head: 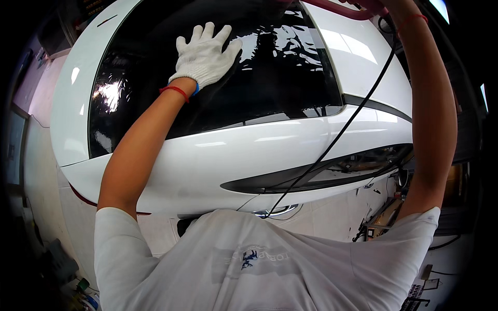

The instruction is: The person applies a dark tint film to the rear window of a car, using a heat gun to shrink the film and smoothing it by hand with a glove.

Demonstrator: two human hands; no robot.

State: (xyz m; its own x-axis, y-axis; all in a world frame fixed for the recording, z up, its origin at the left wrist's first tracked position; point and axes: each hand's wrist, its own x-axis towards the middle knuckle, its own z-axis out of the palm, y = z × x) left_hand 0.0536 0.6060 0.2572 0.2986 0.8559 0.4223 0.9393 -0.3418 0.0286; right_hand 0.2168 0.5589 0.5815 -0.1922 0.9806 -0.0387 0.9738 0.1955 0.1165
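My left hand (pixel 208 54), in a white knitted glove, lies with spread fingers on the dark rear window of a white car. A dark film (pixel 272 85) covers the glass, with wrinkles and rippled reflections to the right of the glove. At the top edge, my right hand (pixel 391 4) grips a red corded tool (pixel 346 13). Most of that hand and the tool's working end are cut off. From the tool, a black power cord (pixel 344 126) runs down across the car's side towards my body.
The white roof (pixel 346 42) is at the right, and the rear lid (pixel 72 101) at the left with a thin pen-like object (pixel 107 20) on it. Below is a side window (pixel 362 161). A cluttered rack (pixel 383 217) stands lower right; a dark bin (pixel 60 262) is lower left.
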